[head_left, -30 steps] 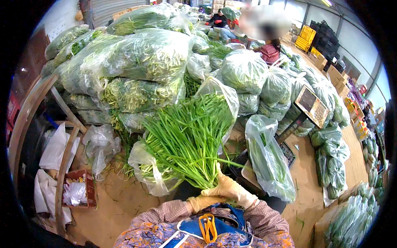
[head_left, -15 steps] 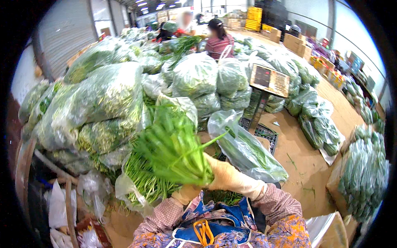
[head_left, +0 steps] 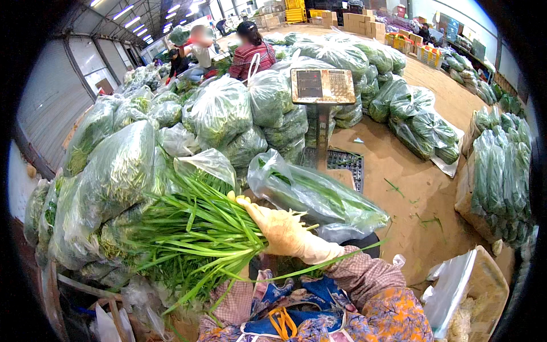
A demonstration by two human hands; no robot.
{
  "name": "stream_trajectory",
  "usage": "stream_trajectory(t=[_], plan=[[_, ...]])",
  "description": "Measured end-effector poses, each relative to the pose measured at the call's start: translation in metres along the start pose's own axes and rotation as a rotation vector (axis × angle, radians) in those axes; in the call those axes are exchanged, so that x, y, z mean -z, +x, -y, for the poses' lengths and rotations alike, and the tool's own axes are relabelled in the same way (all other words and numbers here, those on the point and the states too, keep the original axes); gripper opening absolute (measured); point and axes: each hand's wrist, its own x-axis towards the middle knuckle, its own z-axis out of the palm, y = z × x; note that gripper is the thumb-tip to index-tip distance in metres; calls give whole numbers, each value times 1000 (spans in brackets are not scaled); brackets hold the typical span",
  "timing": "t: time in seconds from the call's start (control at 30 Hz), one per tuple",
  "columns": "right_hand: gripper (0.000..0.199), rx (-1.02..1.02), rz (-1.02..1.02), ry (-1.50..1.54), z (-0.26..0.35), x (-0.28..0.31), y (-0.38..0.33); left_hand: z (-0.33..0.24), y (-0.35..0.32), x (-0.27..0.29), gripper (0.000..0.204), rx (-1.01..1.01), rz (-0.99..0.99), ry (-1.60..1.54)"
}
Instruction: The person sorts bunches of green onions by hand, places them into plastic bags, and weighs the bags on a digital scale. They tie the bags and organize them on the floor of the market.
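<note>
A bunch of garlic chives (head_left: 199, 222), with long flat green leaves, fans out to the left in front of me. My right hand (head_left: 279, 228), in a pale yellowish glove, is closed around its stem end, and pale cut ends poke out past the glove. One long leaf trails off to the right across my sleeve. My left hand is mostly hidden beneath the leaves; only the wrist and checked sleeve (head_left: 231, 302) show, so its fingers cannot be made out. Just beyond my right hand lies a clear plastic bag (head_left: 319, 196) with long green vegetables inside.
A weighing scale (head_left: 322, 86) with a tilted display on a post stands ahead. Stuffed bags of greens (head_left: 219, 111) pile up at left and beyond. Bagged greens (head_left: 501, 176) are stacked at right. Several people (head_left: 250, 54) work at the back; loose leaves litter the brown floor (head_left: 393, 222).
My view has turned to the right. The bunch has tipped lower and spread leftward, its leaves fanned wider, and my right hand still grips it. My left hand has become more hidden.
</note>
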Motion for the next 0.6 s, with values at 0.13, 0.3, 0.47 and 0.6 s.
stream_trajectory(t=[0.13, 0.3, 0.47, 0.6], plan=[[75, -148, 64, -54, -21, 10, 7, 1, 29, -17, 74, -5, -152, -57], [70, -101, -32, -31, -33, 20, -2, 18, 79, -51, 78, 2, -405, -108], [85, -52, -43, -55, -45, 29, -17, 25, 157, -76, 53, 161, -259, -14], [84, -49, -12, -2, -49, 24, -24, 68, 152, -83, 39, 434, 189, -1134]])
